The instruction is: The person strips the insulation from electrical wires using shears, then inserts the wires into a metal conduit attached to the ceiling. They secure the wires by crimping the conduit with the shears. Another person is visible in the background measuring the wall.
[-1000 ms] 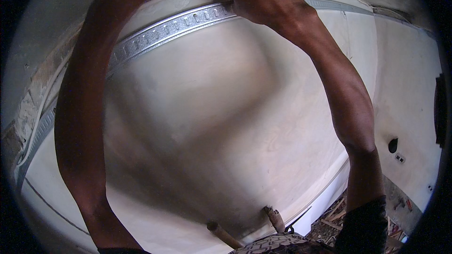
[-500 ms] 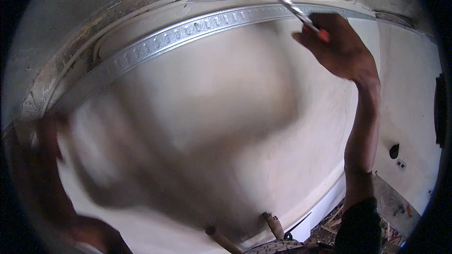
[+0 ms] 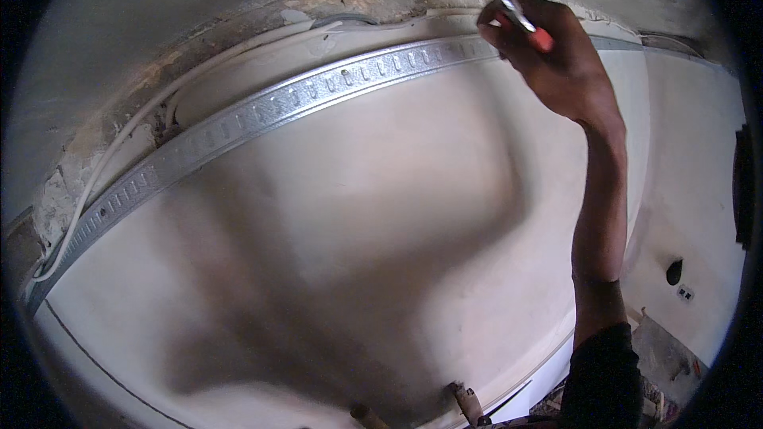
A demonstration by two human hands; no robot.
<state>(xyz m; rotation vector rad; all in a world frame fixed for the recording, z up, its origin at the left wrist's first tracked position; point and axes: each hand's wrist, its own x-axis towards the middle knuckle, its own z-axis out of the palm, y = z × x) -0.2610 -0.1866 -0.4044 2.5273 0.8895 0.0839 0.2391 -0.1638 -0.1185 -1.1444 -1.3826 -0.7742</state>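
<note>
My right hand (image 3: 560,59) is raised at the upper right, its fingers closed round a shiny metal tool with a red end (image 3: 509,4). The tool's far part is blurred and runs off the top edge, so its exact kind cannot be told. Behind and left of the hand, a silver metal track (image 3: 310,87) with a row of slots runs in a curve along the top of the pale wall (image 3: 381,167). Small dark dots, perhaps screw heads, show on the track. My left hand is out of view.
A white cable (image 3: 131,131) runs along rough plaster above the track. Two brown post ends (image 3: 467,403) stick up at the bottom. At right, a black object (image 3: 674,272) and a socket box (image 3: 685,294) sit on the side wall. Debris lies on the floor below.
My left hand and arm have left the view at the left. My right hand, with the tool, has moved up and slightly left in the picture. The view has shifted a little.
</note>
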